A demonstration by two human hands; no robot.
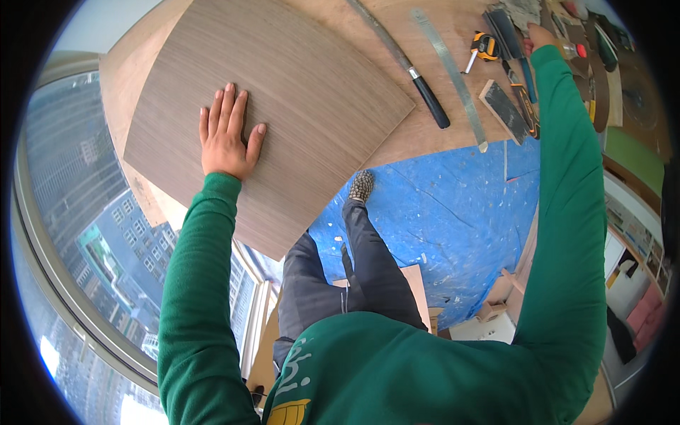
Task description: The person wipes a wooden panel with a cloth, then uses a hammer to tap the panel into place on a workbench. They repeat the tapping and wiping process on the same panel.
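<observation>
Left hand lies flat on the grey wood-grain sheet, fingers spread and pointing to the top of the frame, palm pressed down and gripping nothing. The sheet fills the upper left and centre of the picture, lying on a plywood workbench with its lower corner hanging out past the bench edge, above a knee. The green sleeve runs up from the lower left to that hand.

Over on the right, the other green sleeve stretches high up the frame to the upper right corner. The right hand is out among a cluster of tools there; only part of it shows, so I cannot tell whether it is closed on anything or just touching.

Tools across the top of the bench: a handsaw with a black handle lying at a slant just right of the sheet, a long metal ruler beside it, a yellow tape measure near the ruler's upper end, and a dark sanding block close to the right sleeve.

Below the bench, centre frame, a blue floor covering speckled with debris, with dark trousers and one patterned shoe planted on it. A large window with tall buildings outside fills the left edge.
</observation>
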